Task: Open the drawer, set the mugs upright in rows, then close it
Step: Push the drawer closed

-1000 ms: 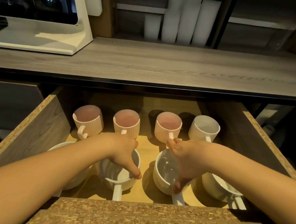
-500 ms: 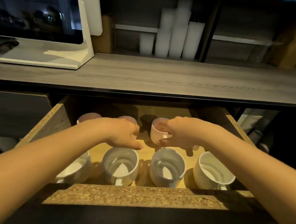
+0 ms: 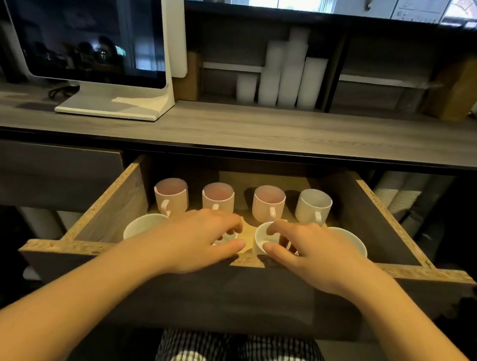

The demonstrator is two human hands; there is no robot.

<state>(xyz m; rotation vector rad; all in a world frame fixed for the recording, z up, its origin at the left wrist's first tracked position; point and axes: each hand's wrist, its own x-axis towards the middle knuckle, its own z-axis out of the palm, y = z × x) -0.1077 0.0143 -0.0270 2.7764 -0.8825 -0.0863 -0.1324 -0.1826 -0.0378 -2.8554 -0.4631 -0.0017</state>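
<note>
The head view is looking down on a grey wood-grain counter (image 3: 262,131) running across the frame, with the open drawer (image 3: 171,253) standing out below its front edge. The drawer's dark laminate face is showing raw chipboard along its cut top edges, and its floor is a pale, smooth board. Inside, eight mugs are standing upright in two rows: along the drawer's back edge, three ribbed pink mugs (image 3: 171,194) and one ribbed white mug (image 3: 313,206), handles facing forward; along the front edge, four plain, rounder glossy white mugs (image 3: 142,226), partly hidden.

The left hand (image 3: 200,242) and the right hand (image 3: 305,248) are hovering over the drawer's front edge, each with fingers (image 3: 277,227) loosely spread and holding nothing; the right fingertips are sitting at the rim of a front-row mug (image 3: 261,241).

The arranging is looking finished, so closing is probably what is left. The risk I am judging: a hard shove would be sending the smooth-bottomed glazed mugs sliding on the slick floor, knocking together or tipping. Fingers curled over the front edge could also be getting pinched under the counter's front edge.
</note>
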